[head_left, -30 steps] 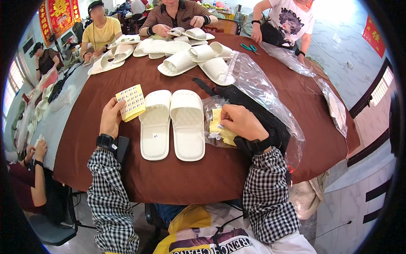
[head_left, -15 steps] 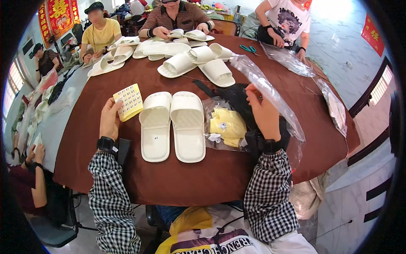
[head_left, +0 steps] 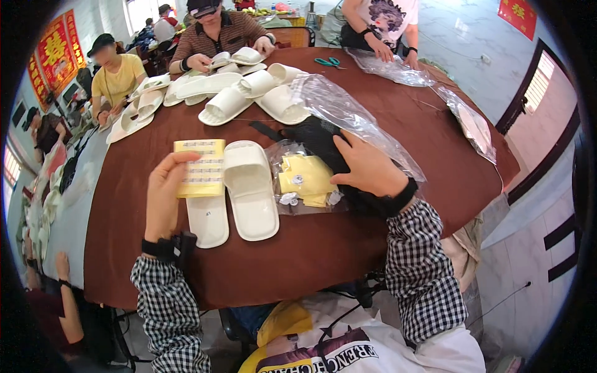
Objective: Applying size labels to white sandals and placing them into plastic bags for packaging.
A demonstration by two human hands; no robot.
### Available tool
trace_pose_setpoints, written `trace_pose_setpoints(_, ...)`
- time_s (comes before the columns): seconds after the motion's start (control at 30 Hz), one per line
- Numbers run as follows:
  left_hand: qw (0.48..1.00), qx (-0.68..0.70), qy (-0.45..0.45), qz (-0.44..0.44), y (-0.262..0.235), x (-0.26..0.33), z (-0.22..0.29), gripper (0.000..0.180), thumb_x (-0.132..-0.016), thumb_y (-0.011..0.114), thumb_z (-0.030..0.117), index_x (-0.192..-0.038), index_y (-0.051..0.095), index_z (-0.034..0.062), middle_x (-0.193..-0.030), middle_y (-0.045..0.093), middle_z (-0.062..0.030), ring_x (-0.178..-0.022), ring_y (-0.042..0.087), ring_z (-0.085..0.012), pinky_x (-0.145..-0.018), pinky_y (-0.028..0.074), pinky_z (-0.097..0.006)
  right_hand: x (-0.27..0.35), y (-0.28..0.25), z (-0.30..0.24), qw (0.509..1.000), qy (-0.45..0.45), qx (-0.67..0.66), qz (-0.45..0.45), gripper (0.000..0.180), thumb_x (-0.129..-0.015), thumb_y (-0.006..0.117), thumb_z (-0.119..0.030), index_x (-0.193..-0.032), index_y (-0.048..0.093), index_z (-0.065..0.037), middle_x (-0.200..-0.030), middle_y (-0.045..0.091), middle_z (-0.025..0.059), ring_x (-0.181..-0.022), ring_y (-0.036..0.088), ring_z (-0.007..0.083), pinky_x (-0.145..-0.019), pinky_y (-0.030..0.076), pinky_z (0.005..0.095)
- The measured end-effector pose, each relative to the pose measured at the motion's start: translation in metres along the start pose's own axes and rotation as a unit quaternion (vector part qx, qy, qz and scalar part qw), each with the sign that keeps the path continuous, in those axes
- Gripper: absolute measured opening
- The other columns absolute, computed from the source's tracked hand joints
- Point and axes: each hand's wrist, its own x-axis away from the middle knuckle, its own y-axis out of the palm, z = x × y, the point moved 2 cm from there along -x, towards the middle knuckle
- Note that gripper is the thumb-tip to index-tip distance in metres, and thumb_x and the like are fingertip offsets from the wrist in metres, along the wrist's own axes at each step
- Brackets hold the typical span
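My left hand (head_left: 163,193) pinches a yellow sheet of small printed stickers (head_left: 210,175), held above one white slipper (head_left: 208,224) and covering its upper part. A small sticker shows on that slipper's insole. Its mate, another white slipper (head_left: 254,199), lies close beside it, both toes pointing away from me. My right hand (head_left: 373,166) is open, thumb and fingers apart, over a black mesh bag (head_left: 318,140). Its thumb tip is at the edge of a small clear bag holding folded yellow sheets (head_left: 305,177) and bits of crumpled white paper.
A long clear plastic sleeve (head_left: 348,109) lies past my right hand. More white slippers (head_left: 217,87) are piled at the far side before a seated person. Green-handled scissors (head_left: 328,62) and further clear plastic (head_left: 398,68), under a standing person's hands, rest on the brown tablecloth (head_left: 448,161).
My right hand has lowered from its raised pose onto the black bag, fingers spreading. The sticker sheet has moved over the left slipper, and the whole view has shifted.
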Motion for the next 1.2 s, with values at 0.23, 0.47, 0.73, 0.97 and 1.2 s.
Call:
trace_pose_setpoints(0.23, 0.896, -0.322, 0.161, -0.259, 0.113, 0.008, 0.028, 0.054, -0.089, 0.063, 0.013, -0.14, 0.048, 0.0052, -0.133, 0.051, -0.0189, -0.122, 0.052, -0.0327, -0.103, 0.043, -0.039, 0.001, 0.029, 0.044, 0.988, 0.007, -0.106, 0.11, 0.034, -0.096, 0.057, -0.025, -0.125, 0.062, -0.007, -0.124, 0.063, 0.0156, -0.113, 0.059, 0.0345, -0.095, 0.046, 0.0396)
trace_pose_setpoints(0.47, 0.777, -0.527, 0.222, -0.264, 0.156, 0.01, -0.018, 0.099, -0.074, 0.08, 0.039, -0.149, 0.027, 0.0003, -0.127, 0.048, -0.0279, -0.122, 0.047, -0.0441, -0.101, 0.042, -0.043, 0.0, 0.031, 0.049, 0.978, 0.033, -0.132, 0.156, 0.022, -0.096, 0.058, -0.025, -0.108, 0.065, -0.008, -0.097, 0.068, 0.0102, -0.091, 0.063, 0.0236, -0.083, 0.047, 0.0322)
trace_pose_setpoints(0.73, 0.811, -0.473, 0.156, -0.307, 0.171, -0.008, -0.028, 0.091, -0.08, 0.075, 0.027, -0.149, 0.024, -0.0002, -0.124, 0.046, -0.027, -0.114, 0.053, -0.0429, -0.095, 0.047, -0.043, 0.012, 0.019, 0.079, 0.889, 0.095, -0.36, 0.265, 0.025, -0.091, 0.065, -0.026, -0.101, 0.067, -0.002, -0.087, 0.068, 0.006, -0.082, 0.06, 0.0129, -0.08, 0.047, 0.0287)
trace_pose_setpoints(0.97, 0.824, -0.437, 0.184, -0.31, 0.214, -0.022, -0.033, 0.084, -0.082, 0.073, 0.022, -0.146, 0.025, -0.0031, -0.128, 0.044, -0.0315, -0.105, 0.059, -0.0457, -0.088, 0.052, -0.046, 0.011, 0.026, 0.096, 0.859, 0.122, -0.401, 0.295, 0.031, -0.091, 0.066, -0.028, -0.105, 0.07, -0.001, -0.095, 0.072, 0.0101, -0.088, 0.064, 0.013, -0.083, 0.048, 0.0286)
trace_pose_setpoints(1.2, 0.857, -0.417, 0.186, -0.24, 0.268, -0.025, -0.044, 0.095, -0.078, 0.076, 0.021, -0.146, 0.017, -0.0099, -0.134, 0.039, -0.0345, -0.112, 0.056, -0.046, -0.091, 0.052, -0.044, 0.007, 0.021, 0.093, 0.89, 0.19, -0.292, 0.295, 0.021, -0.092, 0.063, -0.019, -0.098, 0.068, 0.0, -0.088, 0.069, 0.0067, -0.082, 0.063, 0.0134, -0.078, 0.048, 0.0269)
